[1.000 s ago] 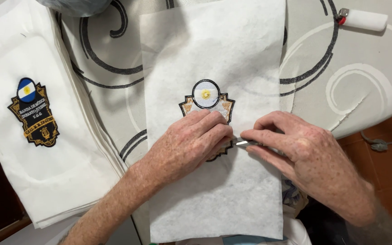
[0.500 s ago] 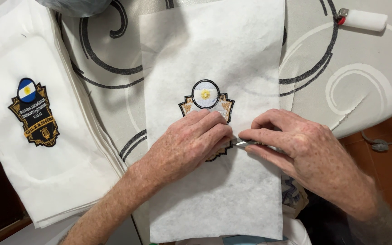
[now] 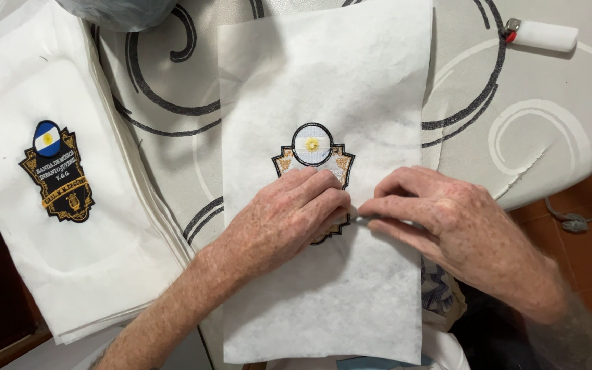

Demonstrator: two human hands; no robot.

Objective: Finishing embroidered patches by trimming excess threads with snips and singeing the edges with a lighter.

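Note:
A white backing sheet [image 3: 351, 82] lies in front of me with an embroidered badge [image 3: 312, 145] at its middle: black shield, gold trim, round top with blue and white bands and a yellow sun. My left hand [image 3: 289, 219] lies flat on the badge's lower half and covers it. My right hand [image 3: 447, 223] is pinched on a thin metal tool [image 3: 363, 218] whose tip shows at the badge's right edge. The rest of the tool is hidden in the fingers.
At the left sits a stack of white sheets [image 3: 49, 274] with a finished badge [image 3: 58, 171] on top. A white lighter [image 3: 541, 34] lies at the far right of the swirl-patterned tablecloth [image 3: 549, 137]. A cord [image 3: 584, 223] lies on the tiled floor.
My right hand has crept slightly left toward the badge's edge. My left hand stays pressed on the badge.

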